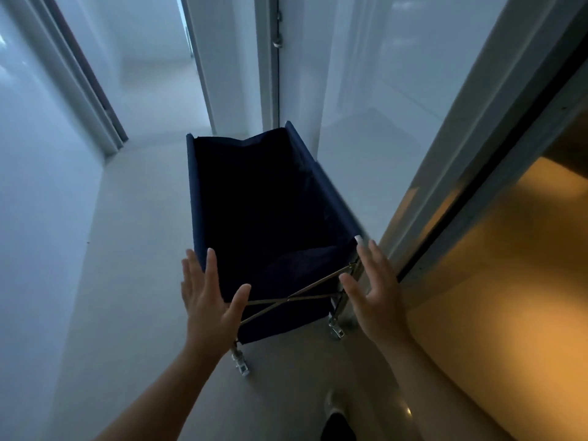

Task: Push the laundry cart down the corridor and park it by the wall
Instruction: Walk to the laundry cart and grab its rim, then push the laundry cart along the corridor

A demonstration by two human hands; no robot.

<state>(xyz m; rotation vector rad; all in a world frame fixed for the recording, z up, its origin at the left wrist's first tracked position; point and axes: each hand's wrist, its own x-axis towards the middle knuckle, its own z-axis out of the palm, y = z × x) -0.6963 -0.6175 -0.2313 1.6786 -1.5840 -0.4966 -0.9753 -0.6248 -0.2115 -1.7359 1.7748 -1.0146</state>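
Note:
The laundry cart (267, 205) is a dark blue fabric bin on a crossed metal frame with small castors. It stands in the middle of the corridor, its right side close to the white wall (366, 90) on the right. The bin looks dark inside. My left hand (208, 294) hovers at the near left corner with fingers spread, and whether it touches the fabric is unclear. At the near right corner my right hand (372, 281) is also spread, holding nothing.
A pale floor (127, 281) runs ahead between white walls. A door frame (95, 74) stands on the left wall and a hinged door edge (276, 43) lies straight ahead. A reflective amber panel (509, 281) fills the right. My foot (337, 409) shows below.

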